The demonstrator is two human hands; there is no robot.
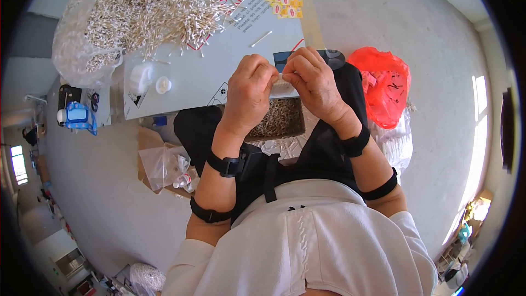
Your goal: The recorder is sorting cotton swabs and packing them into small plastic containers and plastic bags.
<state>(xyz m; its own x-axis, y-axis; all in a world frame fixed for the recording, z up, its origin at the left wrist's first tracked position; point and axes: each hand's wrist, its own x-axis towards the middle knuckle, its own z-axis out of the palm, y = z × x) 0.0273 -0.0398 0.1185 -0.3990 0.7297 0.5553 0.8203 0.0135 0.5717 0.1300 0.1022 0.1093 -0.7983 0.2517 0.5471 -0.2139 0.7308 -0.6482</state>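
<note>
Near the table's front edge, my left hand (249, 92) and my right hand (315, 83) meet with fingertips pinched together. A small whitish object (282, 86) shows between and just below them; its kind is hard to tell, and the fingers hide part of it. Below the hands, between my knees, stands an open box (303, 123) full of cotton swabs (278, 118). A single cotton swab (261, 39) lies on the table beyond my hands. Behind the fingers is a dark blue flat piece (281, 60), partly covered by the right hand.
A large clear bag (68, 49) spills a heap of cotton swabs (148, 13) over the table (181, 71). Small yellow packets (284, 0) lie at the far edge. A round white lid (163, 85) sits left. A red plastic bag (381, 85) stands right; a carton (148, 142) lies left.
</note>
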